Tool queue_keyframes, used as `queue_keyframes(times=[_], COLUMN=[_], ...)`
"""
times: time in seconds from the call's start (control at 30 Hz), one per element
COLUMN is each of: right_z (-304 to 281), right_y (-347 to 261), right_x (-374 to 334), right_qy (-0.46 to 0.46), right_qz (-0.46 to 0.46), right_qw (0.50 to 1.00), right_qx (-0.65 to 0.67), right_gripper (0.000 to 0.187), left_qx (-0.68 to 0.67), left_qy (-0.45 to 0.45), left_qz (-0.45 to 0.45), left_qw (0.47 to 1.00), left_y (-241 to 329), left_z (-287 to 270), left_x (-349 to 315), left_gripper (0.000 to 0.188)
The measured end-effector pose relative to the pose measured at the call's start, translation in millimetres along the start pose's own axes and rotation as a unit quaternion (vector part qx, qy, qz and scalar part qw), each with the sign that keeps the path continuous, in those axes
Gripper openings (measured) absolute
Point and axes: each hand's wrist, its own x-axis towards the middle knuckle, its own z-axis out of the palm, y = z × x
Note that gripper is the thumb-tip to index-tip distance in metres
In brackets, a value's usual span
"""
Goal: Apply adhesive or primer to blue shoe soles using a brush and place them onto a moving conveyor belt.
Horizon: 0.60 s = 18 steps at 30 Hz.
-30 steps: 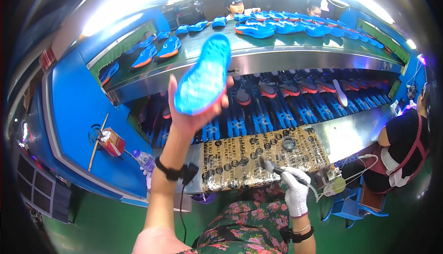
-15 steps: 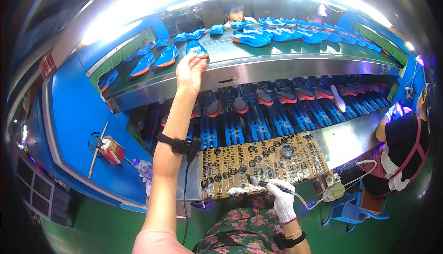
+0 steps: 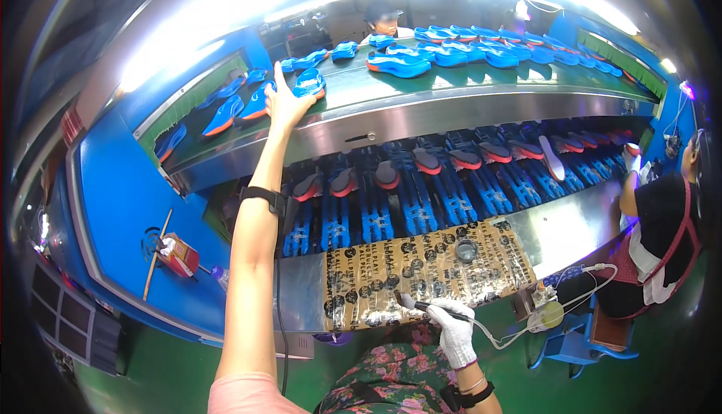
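Note:
My bare left hand (image 3: 289, 106) reaches to the upper green conveyor belt (image 3: 342, 90). Its fingers are spread, with the thumb beside a blue shoe sole with an orange edge (image 3: 309, 83); whether they touch I cannot tell. Another blue sole (image 3: 256, 106) lies just left of that hand, partly behind the fingers. In a white glove, my right hand (image 3: 456, 333) is closed round a brush (image 3: 432, 309) with a dark handle. A pale hose trails from the brush. Its bristles hang over a brown printed sheet under clear film (image 3: 368, 282).
More blue soles (image 3: 451, 53) line the upper belt. Below, shoe parts with red edges (image 3: 387, 175) rest on a blue rack. A small round dish (image 3: 466, 249) stands on the sheet. At right a co-worker (image 3: 654, 211) reaches toward the rack; another person (image 3: 383, 27) is behind the belt.
My left hand has shifted left, and its fingers have spread apart by the sole. The right hand and brush have moved slightly left. The co-worker's gloved hand has risen to the rack.

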Motion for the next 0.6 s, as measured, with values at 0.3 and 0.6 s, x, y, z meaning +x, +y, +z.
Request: queue_keyframes(times=[0.3, 0.6], right_z=[-19.3, -33.2], right_y=[3.8, -3.1], right_x=[16.3, 11.1], right_qy=[0.005, 0.056], right_qz=[0.016, -0.018], right_qw=[0.999, 0.998], right_qx=[0.028, 0.024], right_gripper=[0.018, 0.015], left_qx=[-0.012, 0.013], left_qy=[-0.143, -0.150], left_qz=[0.218, 0.127], left_qw=[0.965, 0.980], left_y=[133.7, 162.1], left_z=[108.0, 142.5], left_x=[-22.4, -2.0], left_gripper=[0.103, 0.053])
